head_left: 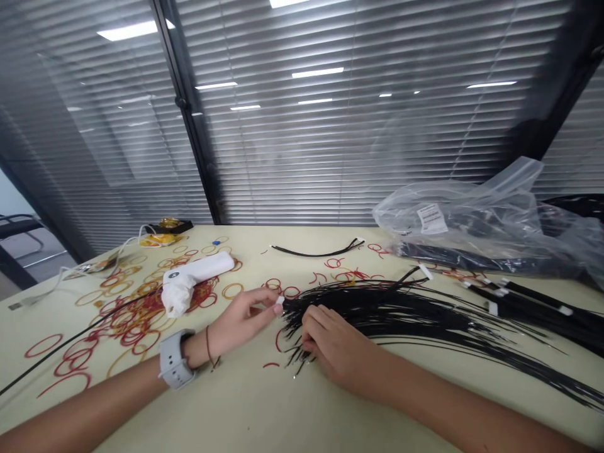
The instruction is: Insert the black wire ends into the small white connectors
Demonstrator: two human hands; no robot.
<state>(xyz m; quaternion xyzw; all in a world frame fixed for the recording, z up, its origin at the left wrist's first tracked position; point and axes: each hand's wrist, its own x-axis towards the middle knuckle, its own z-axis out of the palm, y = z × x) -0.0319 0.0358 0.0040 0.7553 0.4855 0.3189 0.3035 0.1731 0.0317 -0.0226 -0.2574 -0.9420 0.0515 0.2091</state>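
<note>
My left hand pinches a small white connector between thumb and fingertips, at the left end of a large bundle of black wires. My right hand lies over the near side of the bundle's left end. Its fingers are curled closed among the thin wires; what exactly sits between the fingertips is hidden. Loose wire ends with small metal tips fan out below and left of this hand. A white connector on a short black cable rests on top of the bundle.
Red and yellow rubber bands lie scattered at left, around a white handheld device. A short black cable lies behind the bundle. Clear plastic bags and black cables with white connectors are at right. Window blinds stand behind.
</note>
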